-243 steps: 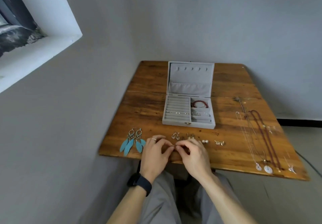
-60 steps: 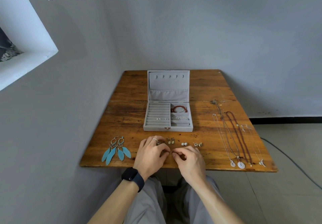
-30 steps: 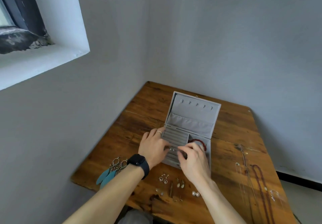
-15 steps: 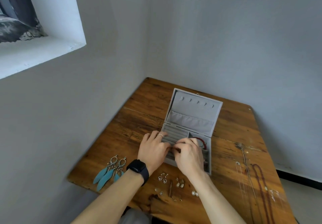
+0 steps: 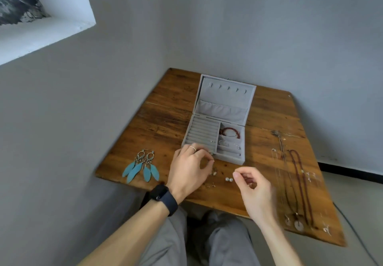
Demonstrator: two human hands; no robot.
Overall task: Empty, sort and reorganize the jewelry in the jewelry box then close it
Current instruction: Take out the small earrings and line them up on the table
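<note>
The jewelry box stood open at the middle of the desk, its lid raised behind the tray, a bracelet in the rear right compartment. A pair of feather earrings lay left of the box, near the desk's front edge; necklaces stretched back to front along the right side. Pearl studs and other small earrings lay just before the box, between the person's hands: the left hand at the box's front left corner, the right hand to the studs' right.
</note>
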